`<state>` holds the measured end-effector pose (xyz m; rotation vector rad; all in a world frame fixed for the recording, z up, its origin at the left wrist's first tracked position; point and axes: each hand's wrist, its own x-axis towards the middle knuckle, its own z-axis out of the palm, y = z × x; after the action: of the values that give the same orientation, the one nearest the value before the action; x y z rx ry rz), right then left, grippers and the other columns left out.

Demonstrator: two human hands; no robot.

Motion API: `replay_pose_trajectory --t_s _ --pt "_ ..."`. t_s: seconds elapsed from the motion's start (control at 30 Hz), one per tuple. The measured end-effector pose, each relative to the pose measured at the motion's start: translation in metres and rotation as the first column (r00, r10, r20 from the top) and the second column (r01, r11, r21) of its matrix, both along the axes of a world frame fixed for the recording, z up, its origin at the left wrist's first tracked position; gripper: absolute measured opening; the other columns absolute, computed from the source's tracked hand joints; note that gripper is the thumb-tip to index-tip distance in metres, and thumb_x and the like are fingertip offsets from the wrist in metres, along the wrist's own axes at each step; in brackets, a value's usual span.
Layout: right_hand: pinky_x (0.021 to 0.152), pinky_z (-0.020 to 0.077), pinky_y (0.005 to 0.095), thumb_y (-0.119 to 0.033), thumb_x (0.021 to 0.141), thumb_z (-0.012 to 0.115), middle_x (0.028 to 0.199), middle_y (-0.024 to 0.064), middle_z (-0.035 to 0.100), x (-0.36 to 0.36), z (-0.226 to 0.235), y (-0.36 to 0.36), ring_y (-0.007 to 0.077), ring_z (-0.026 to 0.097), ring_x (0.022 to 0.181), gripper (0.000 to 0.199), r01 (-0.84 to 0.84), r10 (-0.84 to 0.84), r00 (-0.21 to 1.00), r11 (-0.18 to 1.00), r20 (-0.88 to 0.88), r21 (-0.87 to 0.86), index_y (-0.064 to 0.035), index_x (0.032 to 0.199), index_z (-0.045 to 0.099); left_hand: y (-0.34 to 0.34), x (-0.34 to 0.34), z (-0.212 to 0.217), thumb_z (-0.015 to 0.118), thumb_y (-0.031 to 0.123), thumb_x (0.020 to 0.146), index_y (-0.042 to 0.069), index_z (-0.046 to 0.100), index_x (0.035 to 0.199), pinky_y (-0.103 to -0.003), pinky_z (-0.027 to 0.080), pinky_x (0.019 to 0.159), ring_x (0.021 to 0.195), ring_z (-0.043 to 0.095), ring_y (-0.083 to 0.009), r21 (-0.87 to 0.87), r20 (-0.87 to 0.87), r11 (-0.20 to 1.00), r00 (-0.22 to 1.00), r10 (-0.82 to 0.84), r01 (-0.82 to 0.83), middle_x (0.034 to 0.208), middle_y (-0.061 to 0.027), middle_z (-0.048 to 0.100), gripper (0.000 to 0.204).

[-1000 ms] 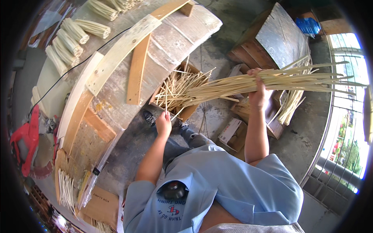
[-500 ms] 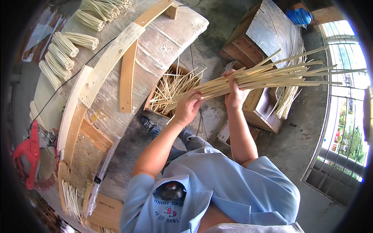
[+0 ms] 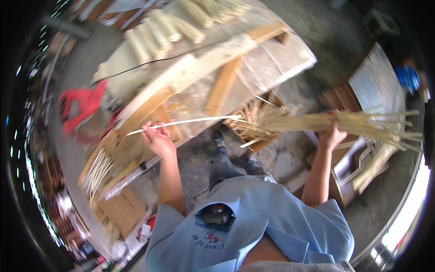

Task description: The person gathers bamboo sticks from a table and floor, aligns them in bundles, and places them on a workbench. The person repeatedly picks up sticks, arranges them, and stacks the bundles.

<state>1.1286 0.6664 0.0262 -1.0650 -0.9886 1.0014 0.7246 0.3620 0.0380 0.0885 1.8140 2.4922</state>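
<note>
Pinching one thin strip (image 3: 181,123) in left hand (image 3: 156,138) grip, right hand (image 3: 333,136) grip clamped round one bundle of strips (image 3: 326,122).

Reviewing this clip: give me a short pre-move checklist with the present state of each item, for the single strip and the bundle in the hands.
1. Left hand grips the single strip: ok, pinched near one end.
2. Strip free of the bundle: ok, its far end lies apart from the sticks.
3. Right hand holds the bundle: ok, wrapped around its middle.
4. Bundle kept together: not ok, ends splay out.
5. Workbench has a bare spot: cannot tell, picture blurred.
</note>
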Motion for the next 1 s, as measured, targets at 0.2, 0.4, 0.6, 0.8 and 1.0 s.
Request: replay_pose_trajectory --t_s 0.2,0.4,0.6,0.8,1.0 --pt "0.085 0.0495 0.0326 -0.001 0.090 0.063 0.097 0.0098 0.067 -0.034 0.018 -0.001 0.0172 0.062 0.090 0.012 -0.178 0.183 0.982 0.978 -0.044 0.105 0.0038 0.100 0.067 -0.116 -0.077 0.018 0.047 0.020 0.106 0.007 0.046 0.109 -0.025 0.042 0.053 0.061 0.053 -0.0123 0.204 0.093 0.873 0.896 0.433 -0.443 0.088 -0.0138 0.068 0.014" --pt "0.084 0.0491 0.0325 -0.003 0.091 0.063 0.095 0.0099 0.067 -0.075 0.051 -0.020 0.0175 0.062 0.089 0.010 -0.134 0.127 0.991 0.956 0.043 0.260 0.0038 0.097 0.067 -0.114 -0.157 -0.011 0.048 0.017 0.104 0.005 0.048 0.104 -0.027 0.047 0.051 0.061 0.061 -0.0162 0.151 0.242 0.858 0.860 0.450 -0.492 0.085 -0.0140 0.067 0.012" --pt "0.077 0.0506 0.0329 -0.007 0.089 0.069 0.090 0.0080 0.066 -0.112 0.086 -0.066 0.0167 0.062 0.085 0.010 -0.061 0.058 0.998 0.982 0.025 0.178 0.0020 0.092 0.067 -0.074 -0.198 -0.034 0.059 0.017 0.102 0.001 0.054 0.090 -0.029 0.048 0.041 0.050 0.061 -0.0177 -0.175 0.284 0.919 0.876 0.391 -0.353 0.069 -0.0100 0.063 0.021" --pt "0.074 0.0512 0.0333 -0.012 0.090 0.070 0.090 0.0083 0.067 -0.131 0.098 -0.108 0.0171 0.062 0.083 0.013 0.046 -0.058 0.997 0.977 0.053 0.209 -0.0001 0.094 0.066 -0.077 -0.203 -0.038 0.060 0.018 0.101 -0.001 0.054 0.080 -0.030 0.046 0.037 0.046 0.060 -0.0190 -0.240 0.462 0.967 0.866 0.194 -0.088 0.063 -0.0101 0.061 0.029" --pt "0.076 0.0583 0.0400 -0.010 0.080 0.077 0.096 0.0127 0.069 -0.141 0.109 -0.119 0.0238 0.067 0.088 0.024 0.155 -0.155 0.987 0.988 -0.042 -0.011 0.0064 0.096 0.068 -0.086 -0.208 -0.045 0.061 0.020 0.100 0.002 0.056 0.077 -0.031 0.047 0.040 0.046 0.059 -0.0202 -0.094 0.422 0.994 0.902 0.091 -0.056 0.064 -0.0105 0.062 0.029"
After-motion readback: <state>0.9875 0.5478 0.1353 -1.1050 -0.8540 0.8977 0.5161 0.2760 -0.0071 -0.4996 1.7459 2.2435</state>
